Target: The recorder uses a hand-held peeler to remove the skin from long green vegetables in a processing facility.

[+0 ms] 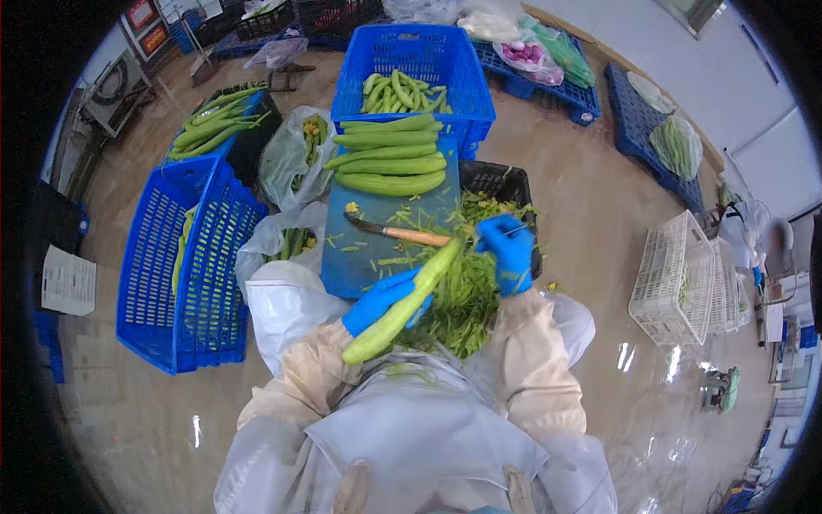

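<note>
My left hand (pixel 385 302), in a blue glove, holds a pale green loofah gourd (pixel 401 308) slantwise above my lap. To its right, my blue-gloved right hand (pixel 507 247) is closed around a small tool, likely a peeler, of which only a thin metallic part shows. A knife with a wooden handle (pixel 417 236) and dark curved blade lies on the blue cutting board (pixel 347 263). Several peeled gourds (pixel 390 167) are lined up across the board's far part. Green peelings (pixel 459 308) are heaped below and between my hands.
Beyond the board stands a blue crate (pixel 411 51) with more gourds. Blue crates (pixel 212 276) and plastic bags (pixel 292 160) holding vegetables are at the left. Unpeeled gourds (pixel 215 125) lie farther back. A black crate (pixel 514 180) holds peelings; white crates (pixel 681 283) and a person (pixel 738 231) are at the right.
</note>
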